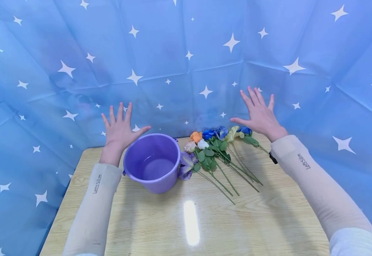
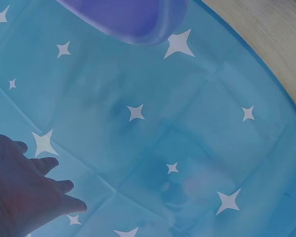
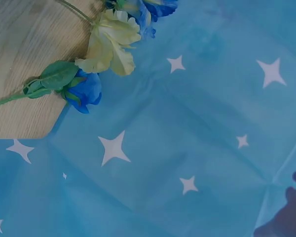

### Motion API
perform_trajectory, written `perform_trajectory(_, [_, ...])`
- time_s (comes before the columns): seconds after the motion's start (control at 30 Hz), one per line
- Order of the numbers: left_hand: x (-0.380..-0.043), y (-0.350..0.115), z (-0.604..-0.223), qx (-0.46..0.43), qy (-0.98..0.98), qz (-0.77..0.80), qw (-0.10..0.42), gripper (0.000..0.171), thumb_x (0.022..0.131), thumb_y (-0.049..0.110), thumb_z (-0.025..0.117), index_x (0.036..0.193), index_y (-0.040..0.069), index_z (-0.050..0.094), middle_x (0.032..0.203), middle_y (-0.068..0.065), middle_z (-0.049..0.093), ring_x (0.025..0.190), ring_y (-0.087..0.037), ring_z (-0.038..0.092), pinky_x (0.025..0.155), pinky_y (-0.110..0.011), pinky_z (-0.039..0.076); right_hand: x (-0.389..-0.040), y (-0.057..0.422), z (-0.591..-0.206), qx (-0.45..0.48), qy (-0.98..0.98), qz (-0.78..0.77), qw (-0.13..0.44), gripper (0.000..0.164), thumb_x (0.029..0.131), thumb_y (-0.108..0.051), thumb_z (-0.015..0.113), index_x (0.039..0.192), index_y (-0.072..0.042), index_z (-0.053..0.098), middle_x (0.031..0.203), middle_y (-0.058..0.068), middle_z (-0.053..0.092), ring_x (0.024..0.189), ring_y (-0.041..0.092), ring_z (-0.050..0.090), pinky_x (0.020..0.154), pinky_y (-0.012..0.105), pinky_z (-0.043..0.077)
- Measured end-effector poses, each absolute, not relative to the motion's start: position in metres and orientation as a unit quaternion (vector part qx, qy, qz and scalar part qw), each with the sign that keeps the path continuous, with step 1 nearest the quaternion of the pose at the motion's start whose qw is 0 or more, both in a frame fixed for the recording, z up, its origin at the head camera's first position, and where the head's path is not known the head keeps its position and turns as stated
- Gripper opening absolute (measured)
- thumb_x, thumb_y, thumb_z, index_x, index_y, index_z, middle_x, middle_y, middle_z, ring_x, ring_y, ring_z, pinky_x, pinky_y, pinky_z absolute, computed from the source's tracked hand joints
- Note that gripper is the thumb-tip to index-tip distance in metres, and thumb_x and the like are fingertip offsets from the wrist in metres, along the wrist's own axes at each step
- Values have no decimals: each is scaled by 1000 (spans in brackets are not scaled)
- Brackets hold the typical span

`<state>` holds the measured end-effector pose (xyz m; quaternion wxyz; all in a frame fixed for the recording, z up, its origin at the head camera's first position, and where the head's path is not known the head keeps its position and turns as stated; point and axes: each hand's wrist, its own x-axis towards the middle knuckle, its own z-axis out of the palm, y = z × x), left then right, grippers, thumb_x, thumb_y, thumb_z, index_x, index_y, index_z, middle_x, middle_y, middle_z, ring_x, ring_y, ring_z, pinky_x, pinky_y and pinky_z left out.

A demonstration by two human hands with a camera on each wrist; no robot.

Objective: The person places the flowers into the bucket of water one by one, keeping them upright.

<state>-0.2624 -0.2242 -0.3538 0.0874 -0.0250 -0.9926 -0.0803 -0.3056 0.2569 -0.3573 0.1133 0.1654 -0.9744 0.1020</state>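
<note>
Both hands are raised with fingers spread and hold nothing. In the head view the left hand (image 1: 118,132) is up beside the left rim of a purple bucket (image 1: 160,179); nothing shows inside the bucket. The right hand (image 1: 260,115) hangs above the far right of the table, over the flower heads. Several artificial flowers lie beside the bucket: an orange rose (image 1: 196,136), a white rose (image 1: 202,144), a purple flower (image 1: 187,164), a yellow flower (image 3: 111,44) and blue roses (image 3: 84,91). Their green stems (image 1: 227,177) point toward the near right.
A light wooden table (image 1: 160,224) carries everything, with a bright light reflection near its front. Blue cloth (image 1: 160,42) with white stars hangs behind and at both sides, close to the table's back edge.
</note>
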Motion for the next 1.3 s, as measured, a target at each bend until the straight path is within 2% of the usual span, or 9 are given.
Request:
perform_trajectory(0.17, [-258, -226, -355, -28, -991, -88, 98, 114, 78, 91, 38, 160, 29, -11, 169, -10, -10, 153, -42, -15, 120, -67, -16, -305, 257, -362, 173, -969, 121, 126, 100, 88, -76, 48, 161, -28, 0, 168, 1, -10, 157, 31, -6, 118, 68, -18])
perform_trajectory(0.33, [-255, -226, -357, -39, -988, -97, 111, 112, 81, 87, 43, 161, 27, -6, 170, -9, -4, 155, -39, -8, 122, -66, -11, -305, 255, -369, 182, -965, 140, 129, 96, 91, -71, 50, 161, -27, 2, 169, 2, -6, 157, 30, -5, 123, 63, -11])
perform_trajectory(0.53, [-250, -225, -358, -52, -983, -115, 130, 111, 81, 83, 49, 162, 24, 2, 169, -11, 8, 156, -39, 2, 125, -65, -5, -305, 252, -380, 188, -961, 151, 133, 96, 91, -68, 54, 162, -26, 3, 169, 2, -3, 157, 33, 1, 126, 57, -7])
perform_trajectory(0.77, [-244, -224, -362, -59, -980, -128, 142, 110, 82, 82, 50, 162, 22, 4, 169, -10, 11, 155, -38, 8, 127, -61, 2, -300, 244, -389, 192, -958, 168, 133, 98, 90, -66, 57, 162, -24, 4, 169, 3, -1, 157, 32, 2, 128, 53, -3])
perform_trajectory(0.97, [-237, -225, -366, -59, -979, -133, 146, 109, 83, 80, 51, 162, 20, 8, 168, -11, 16, 155, -37, 12, 128, -57, 6, -295, 239, -397, 193, -954, 195, 124, 98, 90, -60, 63, 161, -26, 5, 169, 4, 1, 157, 32, 3, 128, 54, 1])
perform_trajectory(1.17, [-230, -223, -376, -51, -973, -160, 157, 103, 85, 72, 59, 161, 17, 17, 166, -13, 22, 153, -38, 18, 129, -53, 8, -292, 233, -411, 192, -950, 212, 127, 102, 85, -65, 65, 161, -25, 9, 169, 7, 6, 156, 36, 9, 126, 61, 11])
perform_trajectory(1.3, [-223, -222, -386, -46, -968, -186, 162, 99, 86, 69, 61, 160, 16, 22, 164, -14, 27, 152, -38, 22, 129, -53, 12, -289, 228, -423, 186, -949, 225, 120, 105, 83, -63, 69, 161, -28, 9, 169, 5, 8, 155, 36, 13, 125, 62, 15])
